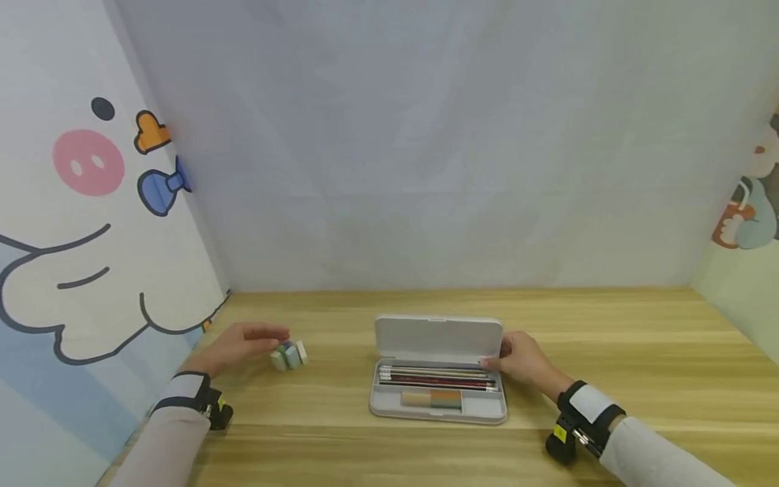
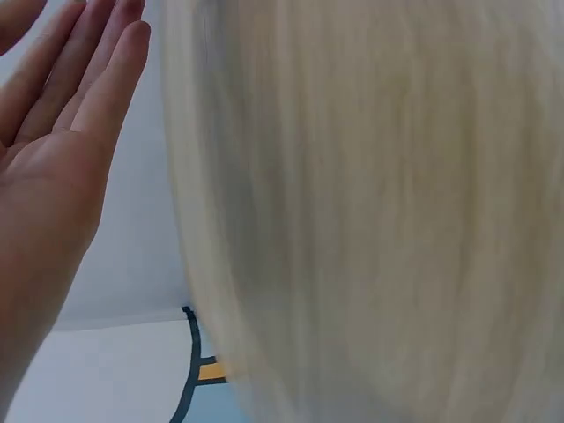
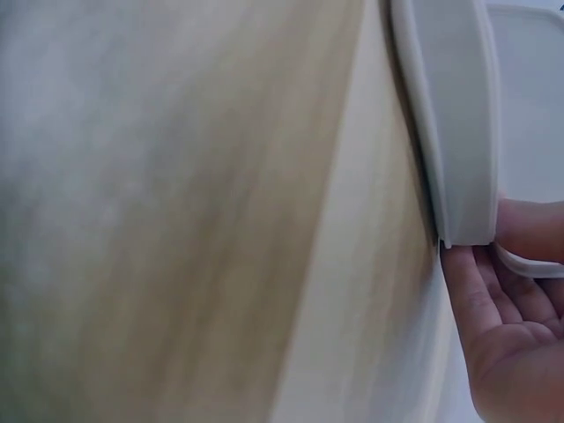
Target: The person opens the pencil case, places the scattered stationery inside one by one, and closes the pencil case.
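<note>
A white pencil case [image 1: 438, 413] lies on the table with its lid [image 1: 438, 338] raised at the back. Several pencils [image 1: 435, 380] fill its rear compartment, and small coloured blocks [image 1: 416, 398] sit in the front one. My right hand [image 1: 526, 362] pinches the case's right end; in the right wrist view the thumb is over the edge, with fingers against the end of the white case [image 3: 463, 132]. To the left, my left hand [image 1: 240, 346] hovers with extended fingers beside a small cluster of eraser-like blocks [image 1: 293, 357], green, blue and white. Its fingertips partly overlap the cluster.
The wood-grain table [image 1: 341, 453] runs back to a pale curtain [image 1: 426, 169]. A cartoon-printed panel [image 1: 91, 291] borders the left side, close to my left forearm. Another printed panel [image 1: 745, 291] borders the right.
</note>
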Demonstrator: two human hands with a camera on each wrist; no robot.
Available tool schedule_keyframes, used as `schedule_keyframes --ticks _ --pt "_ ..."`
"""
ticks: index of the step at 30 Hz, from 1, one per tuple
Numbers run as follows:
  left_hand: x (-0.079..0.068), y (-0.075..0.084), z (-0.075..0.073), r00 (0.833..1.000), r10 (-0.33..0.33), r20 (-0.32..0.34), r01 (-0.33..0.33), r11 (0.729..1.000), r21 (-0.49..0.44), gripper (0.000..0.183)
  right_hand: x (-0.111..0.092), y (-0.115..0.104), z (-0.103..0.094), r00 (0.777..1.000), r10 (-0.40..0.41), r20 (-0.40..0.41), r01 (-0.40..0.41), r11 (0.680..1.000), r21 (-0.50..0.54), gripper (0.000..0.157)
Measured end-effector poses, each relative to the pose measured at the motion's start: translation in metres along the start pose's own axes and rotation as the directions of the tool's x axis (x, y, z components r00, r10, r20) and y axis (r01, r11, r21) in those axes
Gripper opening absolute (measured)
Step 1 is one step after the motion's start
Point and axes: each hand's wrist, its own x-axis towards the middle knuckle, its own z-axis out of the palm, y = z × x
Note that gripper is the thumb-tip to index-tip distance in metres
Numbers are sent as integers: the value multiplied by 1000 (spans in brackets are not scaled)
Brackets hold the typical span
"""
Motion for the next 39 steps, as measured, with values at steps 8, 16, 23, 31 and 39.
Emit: schedule_keyframes --ticks 8,16,23,31,39 --pt "-10 1 6 999 -23 -33 22 999 -41 47 -1 -2 0 1000 18 4 -18 1000 5 33" --pt "-13 -4 11 998 1 -66 1 1000 27 45 1 -2 -4 1000 -10 7 9 1000 10 34" --pt "-14 -2 17 988 34 -152 -7 984 177 27 -2 -4 -2 1000 -3 16 3 1000 12 34" --pt "-26 4 15 979 35 -199 8 977 214 22 -3 -3 0 1000 -9 11 9 1000 25 33" --pt "-25 43 21 974 127 -186 -86 973 213 20 -3 -3 0 1000 -12 1 12 999 37 32"
